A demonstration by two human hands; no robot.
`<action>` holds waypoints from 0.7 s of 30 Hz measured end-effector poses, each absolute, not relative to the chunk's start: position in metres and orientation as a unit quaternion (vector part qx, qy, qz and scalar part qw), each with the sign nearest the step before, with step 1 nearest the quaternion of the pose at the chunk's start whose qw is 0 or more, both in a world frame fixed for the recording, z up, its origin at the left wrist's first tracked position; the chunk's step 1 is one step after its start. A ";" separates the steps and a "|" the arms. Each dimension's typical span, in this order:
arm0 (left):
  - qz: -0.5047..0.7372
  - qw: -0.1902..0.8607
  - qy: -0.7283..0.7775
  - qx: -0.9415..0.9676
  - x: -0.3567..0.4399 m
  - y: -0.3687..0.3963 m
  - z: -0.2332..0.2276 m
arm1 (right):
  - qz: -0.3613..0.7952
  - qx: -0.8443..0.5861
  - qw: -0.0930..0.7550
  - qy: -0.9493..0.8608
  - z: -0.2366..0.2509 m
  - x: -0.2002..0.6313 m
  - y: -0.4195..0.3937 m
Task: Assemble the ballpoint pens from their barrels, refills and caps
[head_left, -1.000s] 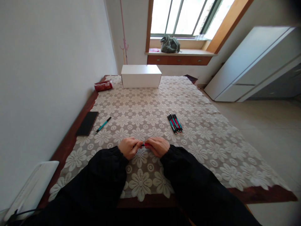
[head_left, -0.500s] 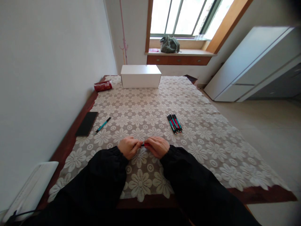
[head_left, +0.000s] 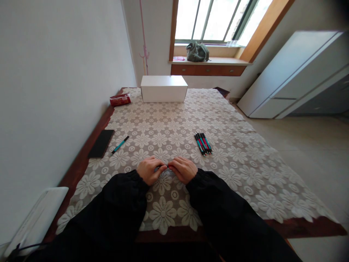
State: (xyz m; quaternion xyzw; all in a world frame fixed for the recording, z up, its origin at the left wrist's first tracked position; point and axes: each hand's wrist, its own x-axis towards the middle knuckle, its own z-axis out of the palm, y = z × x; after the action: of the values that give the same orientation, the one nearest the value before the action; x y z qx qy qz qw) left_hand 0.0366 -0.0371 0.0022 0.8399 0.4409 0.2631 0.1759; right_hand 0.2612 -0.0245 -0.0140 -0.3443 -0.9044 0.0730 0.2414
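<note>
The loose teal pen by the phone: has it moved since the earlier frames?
No. The teal pen lies just right of the black phone, same gap and same slant.

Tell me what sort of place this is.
Likely a room in a home, not a workshop. A lace cloth covers the table, a bag sits on the window sill, and a white cabinet stands by the wall. Both hands hold a pen over it.
</note>
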 end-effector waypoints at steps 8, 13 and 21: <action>0.235 0.187 0.448 0.842 0.036 -0.038 0.003 | 0.101 -0.342 0.238 -0.903 -0.016 0.261 -0.026; 0.268 0.187 0.459 0.826 0.036 -0.037 0.001 | 0.093 -0.357 0.238 -0.899 -0.013 0.262 -0.026; 0.268 0.177 0.451 0.833 0.036 -0.038 0.001 | 0.081 -0.347 0.245 -0.902 -0.014 0.262 -0.026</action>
State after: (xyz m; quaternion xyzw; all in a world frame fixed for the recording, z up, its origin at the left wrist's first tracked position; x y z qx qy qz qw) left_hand 0.0363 -0.0380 0.0006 0.8326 0.4514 0.2679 0.1766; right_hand 0.2615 -0.0256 -0.0140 -0.3466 -0.9020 0.0811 0.2445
